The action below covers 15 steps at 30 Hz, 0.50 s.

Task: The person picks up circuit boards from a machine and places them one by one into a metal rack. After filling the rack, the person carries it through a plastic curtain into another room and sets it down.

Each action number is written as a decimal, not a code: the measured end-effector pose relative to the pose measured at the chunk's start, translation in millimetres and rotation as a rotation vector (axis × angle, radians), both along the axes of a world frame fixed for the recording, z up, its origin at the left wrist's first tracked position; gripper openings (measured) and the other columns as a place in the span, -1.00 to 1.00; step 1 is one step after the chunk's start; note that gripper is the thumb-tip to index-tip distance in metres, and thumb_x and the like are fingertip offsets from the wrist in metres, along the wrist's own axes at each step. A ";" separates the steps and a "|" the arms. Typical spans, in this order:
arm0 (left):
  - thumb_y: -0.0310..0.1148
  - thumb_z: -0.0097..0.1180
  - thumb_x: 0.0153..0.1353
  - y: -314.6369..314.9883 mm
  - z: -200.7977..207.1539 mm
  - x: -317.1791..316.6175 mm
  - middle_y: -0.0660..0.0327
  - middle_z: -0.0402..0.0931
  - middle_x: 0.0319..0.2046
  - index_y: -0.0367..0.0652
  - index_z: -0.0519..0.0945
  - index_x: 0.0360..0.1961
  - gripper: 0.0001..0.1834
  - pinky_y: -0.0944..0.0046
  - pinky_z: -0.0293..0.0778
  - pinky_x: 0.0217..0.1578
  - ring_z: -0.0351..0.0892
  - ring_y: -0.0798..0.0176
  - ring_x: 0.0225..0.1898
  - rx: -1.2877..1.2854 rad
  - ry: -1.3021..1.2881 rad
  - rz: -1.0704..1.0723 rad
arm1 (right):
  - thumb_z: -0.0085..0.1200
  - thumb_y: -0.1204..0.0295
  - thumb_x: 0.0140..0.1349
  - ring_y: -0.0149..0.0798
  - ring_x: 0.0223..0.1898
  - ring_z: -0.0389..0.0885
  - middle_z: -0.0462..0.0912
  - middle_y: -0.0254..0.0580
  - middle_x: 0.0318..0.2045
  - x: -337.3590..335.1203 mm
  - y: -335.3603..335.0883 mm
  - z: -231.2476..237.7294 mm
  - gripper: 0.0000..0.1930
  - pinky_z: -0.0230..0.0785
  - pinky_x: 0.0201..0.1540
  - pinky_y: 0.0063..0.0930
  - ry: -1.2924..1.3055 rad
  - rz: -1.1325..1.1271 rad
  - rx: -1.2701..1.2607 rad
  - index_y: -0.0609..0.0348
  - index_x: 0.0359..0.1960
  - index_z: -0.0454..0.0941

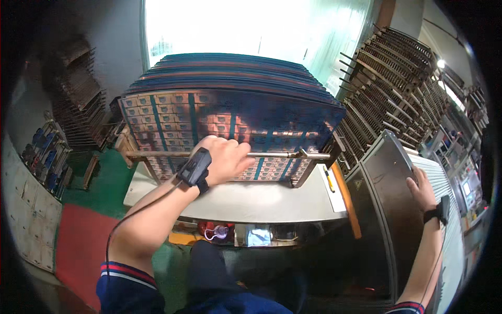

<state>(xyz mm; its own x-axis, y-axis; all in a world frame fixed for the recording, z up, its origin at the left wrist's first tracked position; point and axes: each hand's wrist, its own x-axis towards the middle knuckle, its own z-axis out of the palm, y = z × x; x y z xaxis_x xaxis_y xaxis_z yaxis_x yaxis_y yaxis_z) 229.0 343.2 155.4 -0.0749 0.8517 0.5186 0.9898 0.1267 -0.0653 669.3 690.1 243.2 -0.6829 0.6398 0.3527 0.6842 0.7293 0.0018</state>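
My left hand (226,159) is closed around a metal rod (277,155) that runs across the front of a rack. Behind the rod stands a row of upright panels (209,112), copper-coloured with blue-green stripes on the front one and dark edges behind. Part of the rod is hidden by the hand. At the right, my right hand (422,189) grips the edge of a grey metal cabinet top (389,162), thumb on the near side; its other fingers are partly hidden. Each wrist wears a small black device on a strap.
The rack stands on a pale table (246,201) with a yellow pen (328,179) at its right. A shelf below holds a purple-lidded bottle (218,232) and small boxes. Slatted racks (397,89) are stacked at the right; a red mat (78,240) lies on the green floor at the left.
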 end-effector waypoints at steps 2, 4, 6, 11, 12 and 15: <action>-0.04 0.09 0.17 8.0 -7.3 -3.2 0.20 0.49 -0.59 -0.06 0.53 -0.38 -0.70 0.11 0.43 -0.35 0.57 0.10 -0.44 0.035 0.071 0.063 | 0.01 0.23 0.21 0.10 0.18 0.32 0.37 0.15 0.11 6.5 5.6 -5.4 -0.45 0.16 0.23 -0.20 0.005 -0.049 -0.024 0.24 0.19 0.29; -0.03 0.09 0.17 16.1 -6.3 -10.2 0.20 0.51 -0.56 -0.03 0.52 -0.42 -0.70 0.12 0.44 -0.38 0.58 0.11 -0.43 0.060 0.120 0.074 | 0.02 0.26 0.20 0.09 0.20 0.31 0.36 0.15 0.13 6.2 7.9 0.9 -0.44 0.15 0.24 -0.19 -0.074 -0.100 -0.016 0.23 0.21 0.25; -0.04 0.09 0.17 20.3 -7.5 -24.4 0.21 0.54 -0.52 -0.04 0.53 -0.39 -0.71 0.11 0.44 -0.37 0.59 0.10 -0.42 0.076 0.120 0.068 | 0.02 0.29 0.18 0.08 0.19 0.31 0.36 0.16 0.13 -2.0 9.4 4.5 -0.43 0.16 0.24 -0.19 -0.066 -0.151 -0.037 0.22 0.23 0.24; -0.08 0.09 0.18 24.4 -13.5 -48.8 0.16 0.57 -0.34 -0.08 0.57 -0.28 -0.71 0.06 0.45 -0.26 0.57 0.06 -0.24 0.086 0.041 0.024 | 0.04 0.26 0.16 0.09 0.16 0.36 0.40 0.16 0.11 -2.4 14.4 -5.5 -0.42 0.20 0.22 -0.22 0.011 -0.177 -0.061 0.20 0.21 0.27; -0.08 0.09 0.18 23.1 -10.6 -45.1 0.16 0.57 -0.34 -0.08 0.57 -0.28 -0.71 0.06 0.45 -0.26 0.57 0.06 -0.24 0.081 0.054 0.006 | 0.05 0.26 0.15 0.10 0.16 0.37 0.42 0.16 0.09 -3.4 12.2 -5.9 -0.42 0.21 0.22 -0.22 0.030 -0.175 -0.055 0.19 0.21 0.29; -0.13 0.06 0.20 13.6 -9.9 -31.7 0.11 0.54 -0.11 -0.11 0.55 -0.09 -0.65 0.05 0.40 -0.08 0.50 0.02 -0.04 0.077 -0.003 0.058 | 0.06 0.19 0.14 0.06 0.14 0.39 0.44 0.11 0.09 -4.3 9.5 -4.7 -0.42 0.23 0.20 -0.23 0.028 -0.189 -0.031 0.17 0.18 0.33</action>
